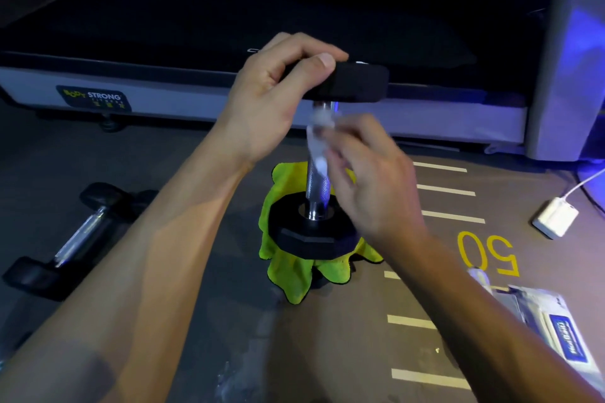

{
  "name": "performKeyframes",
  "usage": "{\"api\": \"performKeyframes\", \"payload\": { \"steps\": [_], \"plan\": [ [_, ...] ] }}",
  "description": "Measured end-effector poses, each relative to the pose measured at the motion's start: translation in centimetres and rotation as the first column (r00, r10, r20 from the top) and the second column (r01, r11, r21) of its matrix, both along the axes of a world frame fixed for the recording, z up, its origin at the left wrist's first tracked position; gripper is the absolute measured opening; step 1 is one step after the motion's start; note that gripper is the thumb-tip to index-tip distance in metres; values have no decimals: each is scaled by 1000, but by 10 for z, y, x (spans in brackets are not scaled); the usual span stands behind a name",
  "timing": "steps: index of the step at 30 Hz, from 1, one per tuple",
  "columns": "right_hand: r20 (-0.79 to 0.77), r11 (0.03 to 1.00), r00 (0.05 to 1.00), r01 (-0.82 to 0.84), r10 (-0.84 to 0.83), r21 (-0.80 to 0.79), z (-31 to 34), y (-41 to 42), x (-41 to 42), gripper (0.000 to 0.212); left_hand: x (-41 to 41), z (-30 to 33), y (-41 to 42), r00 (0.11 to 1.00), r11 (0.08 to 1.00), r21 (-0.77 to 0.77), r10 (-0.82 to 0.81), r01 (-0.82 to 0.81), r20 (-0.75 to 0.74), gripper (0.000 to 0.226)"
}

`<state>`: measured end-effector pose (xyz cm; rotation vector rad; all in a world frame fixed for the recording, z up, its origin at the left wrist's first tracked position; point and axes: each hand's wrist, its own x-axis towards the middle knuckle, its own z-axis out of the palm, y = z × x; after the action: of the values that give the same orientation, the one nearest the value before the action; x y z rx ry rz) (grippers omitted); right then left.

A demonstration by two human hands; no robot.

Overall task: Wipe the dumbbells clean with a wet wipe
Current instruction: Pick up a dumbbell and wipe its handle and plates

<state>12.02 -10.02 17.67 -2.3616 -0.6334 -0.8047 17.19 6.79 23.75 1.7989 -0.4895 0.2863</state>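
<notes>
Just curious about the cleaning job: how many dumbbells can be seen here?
2: one dumbbell stands upright on the yellow-green cloth, gripped by the left hand; another dumbbell lies at left. More may be hidden.

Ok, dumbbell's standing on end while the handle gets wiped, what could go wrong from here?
1. The dumbbell stands upright on a soft yellow cloth, steadied only by the left hand on its top end; letting go could tip it.
2. If it falls, it could hit the second dumbbell or the white charger.
3. The right hand blurs; the wipe might slip.
</notes>
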Motion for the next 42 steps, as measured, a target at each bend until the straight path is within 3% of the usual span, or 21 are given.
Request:
{"api": "performKeyframes", "payload": {
  "steps": [12, 15, 19, 24, 29, 32, 37, 42],
  "plan": [
    [-188, 999, 981, 38, -44, -31, -5, 14, -21, 54, -3, 3, 0, 1000, 1000, -14, 22, -22, -1, 23],
    [-156, 998, 987, 17, -26, -60, -15, 11, -35, 50, -4, 2, 1, 1000, 1000, -21, 19, -18, 6, 21],
    [-102, 986, 985, 128, -139, -111, 6, 18, -17, 45, -5, 4, -2, 1000, 1000, 4, 25, -25, 11, 22],
    [-125, 993, 992, -32, 18, -115, -26, 6, -42, 37, -1, 2, 6, 1000, 1000, -3, 15, -15, -22, 21],
    [-393, 987, 906, -132, 157, 90, -47, -15, -63, 35, -4, 3, 6, 999, 999, 34, -29, 29, 21, 23],
    [-390, 974, 903, -107, 179, 198, -40, -15, -55, 29, -5, 5, 11, 996, 996, 3, -94, 94, 13, 25],
    [-411, 979, 899, -76, 149, 189, -39, -5, -45, 11, -9, 5, 27, 974, 972, -80, -223, 219, -39, 26],
    [-587, 883, 800, 180, 126, 434, -36, 1, -36, 33, -17, 0, 9, 979, 981, -39, -194, 192, -54, 29]
  ]
}}
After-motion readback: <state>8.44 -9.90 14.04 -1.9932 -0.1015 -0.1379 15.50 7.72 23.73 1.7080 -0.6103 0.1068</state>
